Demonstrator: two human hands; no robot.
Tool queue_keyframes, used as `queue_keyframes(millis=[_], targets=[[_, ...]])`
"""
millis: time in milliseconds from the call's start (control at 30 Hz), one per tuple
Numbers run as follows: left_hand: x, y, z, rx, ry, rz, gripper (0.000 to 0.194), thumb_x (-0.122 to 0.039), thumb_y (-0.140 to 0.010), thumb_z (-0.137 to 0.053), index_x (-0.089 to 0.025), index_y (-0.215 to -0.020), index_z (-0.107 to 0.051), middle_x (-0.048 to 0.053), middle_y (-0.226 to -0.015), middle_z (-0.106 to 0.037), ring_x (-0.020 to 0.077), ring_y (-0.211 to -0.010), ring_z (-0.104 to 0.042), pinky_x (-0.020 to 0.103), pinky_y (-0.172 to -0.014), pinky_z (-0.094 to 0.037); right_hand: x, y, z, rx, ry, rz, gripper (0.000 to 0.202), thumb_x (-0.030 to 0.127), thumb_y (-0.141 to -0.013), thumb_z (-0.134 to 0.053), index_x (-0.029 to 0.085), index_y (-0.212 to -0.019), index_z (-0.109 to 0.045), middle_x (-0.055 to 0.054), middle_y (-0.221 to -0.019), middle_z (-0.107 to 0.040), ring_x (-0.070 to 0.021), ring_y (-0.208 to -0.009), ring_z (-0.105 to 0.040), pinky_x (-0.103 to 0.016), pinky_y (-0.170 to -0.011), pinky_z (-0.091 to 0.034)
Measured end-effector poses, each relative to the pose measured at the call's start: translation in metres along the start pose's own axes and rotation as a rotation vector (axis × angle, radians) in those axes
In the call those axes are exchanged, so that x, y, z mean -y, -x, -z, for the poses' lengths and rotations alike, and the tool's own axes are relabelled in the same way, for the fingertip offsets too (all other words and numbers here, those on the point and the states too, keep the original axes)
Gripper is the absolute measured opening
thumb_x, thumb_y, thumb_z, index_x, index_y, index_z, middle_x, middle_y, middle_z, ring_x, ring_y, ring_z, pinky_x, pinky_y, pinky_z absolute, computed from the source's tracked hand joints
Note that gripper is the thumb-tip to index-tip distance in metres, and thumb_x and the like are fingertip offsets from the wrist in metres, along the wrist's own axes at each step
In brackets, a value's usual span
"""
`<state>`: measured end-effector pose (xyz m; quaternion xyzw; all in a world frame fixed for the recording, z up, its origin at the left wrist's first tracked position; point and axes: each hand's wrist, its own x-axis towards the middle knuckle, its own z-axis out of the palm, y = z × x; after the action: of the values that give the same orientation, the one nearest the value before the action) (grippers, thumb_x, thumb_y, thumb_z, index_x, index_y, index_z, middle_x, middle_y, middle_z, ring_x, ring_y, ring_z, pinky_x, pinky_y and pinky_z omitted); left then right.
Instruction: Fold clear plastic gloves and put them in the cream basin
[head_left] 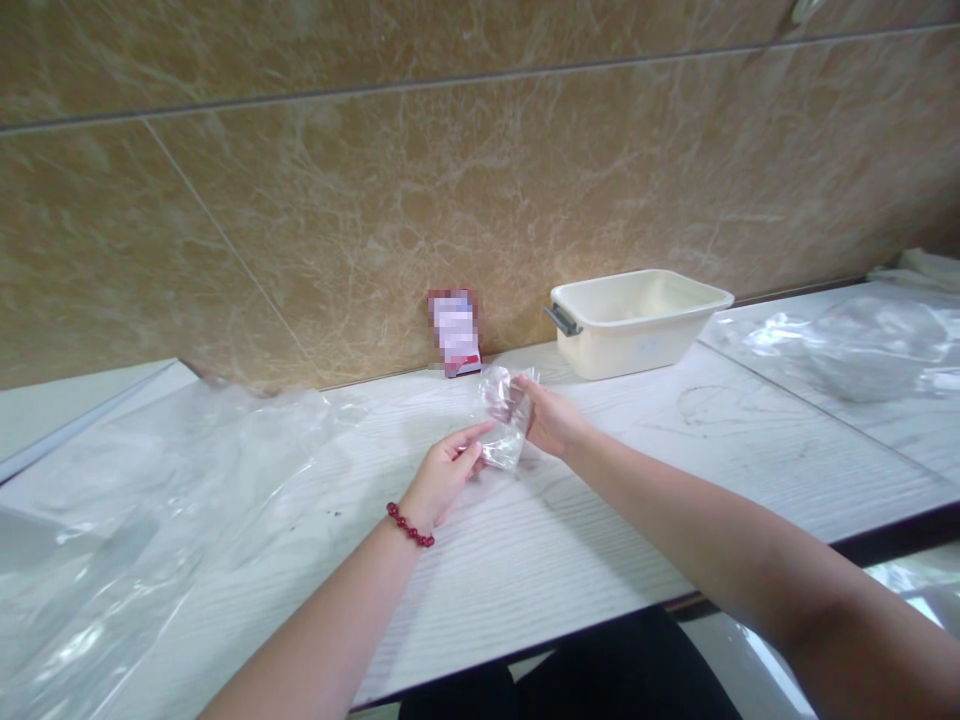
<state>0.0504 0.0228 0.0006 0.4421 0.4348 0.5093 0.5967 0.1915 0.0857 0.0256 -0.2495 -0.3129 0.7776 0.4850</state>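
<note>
The left hand (pixel 442 475) pinched the lower left edge of a small clear packet (pixel 508 425) between thumb and forefinger, while the right hand (pixel 551 415) gripped its upper right edge, so the packet sat between the two sets of fingertips, above the white tabletop (pixel 585 540). Glare ran across its film (what, if anything, lay inside could not be made out), and some of the right fingers were hidden behind it. Behind the left fingers, a bracelet of dark red beads (pixel 410 527) circled the wrist.

Just beyond the fingertips, a red-edged box (pixel 456 335) leaned on the wall (pixel 375 200), its face blurred beyond reading. Past the right fingers and to their right stood a cream tub (pixel 630 345), a grey clip (pixel 562 320) on its near end; its front wall hid part of the inside.

Well to the left of the fingers, loose clear sheeting (pixel 150 540) covered much of the surface, cut off by the view's edge. Far to their right lay more crumpled clear plastic (pixel 862 345), also cut off, with a pale bundle (pixel 919 272) behind it, too indistinct to identify.
</note>
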Motion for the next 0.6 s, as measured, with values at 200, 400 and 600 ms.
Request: queue_keyframes(millis=[200,400,600], targets=[[0.005,-0.002,0.008,-0.024,-0.159,-0.070,0.041,-0.016,-0.070,-0.054,-0.019,-0.111,-0.051,0.000,-0.065,-0.061,0.0095,-0.057,-0.051,0.020,-0.060,-0.040,0.006,-0.009,0.011,-0.036,-0.016,0.004,0.020,0.030,-0.082,-0.035,0.021,-0.090,-0.051,0.000,-0.082,-0.060,-0.0113,-0.073,-0.057,-0.029,-0.071,-0.046],[0.006,-0.006,0.014,-0.077,-0.211,-0.102,0.044,-0.014,-0.068,-0.055,-0.021,-0.111,-0.051,0.002,-0.081,-0.064,0.0107,-0.062,-0.055,0.020,-0.063,-0.042,-0.001,-0.007,0.014,0.116,0.055,-0.068,0.010,0.021,-0.077,-0.046,0.017,-0.083,-0.054,-0.002,-0.083,-0.061,-0.0117,-0.076,-0.057,-0.029,-0.073,-0.045],[0.007,-0.005,0.012,-0.050,-0.200,-0.096,0.045,-0.014,-0.068,-0.055,-0.021,-0.113,-0.049,0.002,-0.080,-0.064,0.0111,-0.064,-0.056,0.022,-0.064,-0.043,-0.003,-0.002,0.010,0.094,0.110,-0.123,0.007,0.010,-0.074,-0.047,0.013,-0.075,-0.053,-0.003,-0.070,-0.061,-0.0106,-0.064,-0.057,-0.025,-0.063,-0.046]])
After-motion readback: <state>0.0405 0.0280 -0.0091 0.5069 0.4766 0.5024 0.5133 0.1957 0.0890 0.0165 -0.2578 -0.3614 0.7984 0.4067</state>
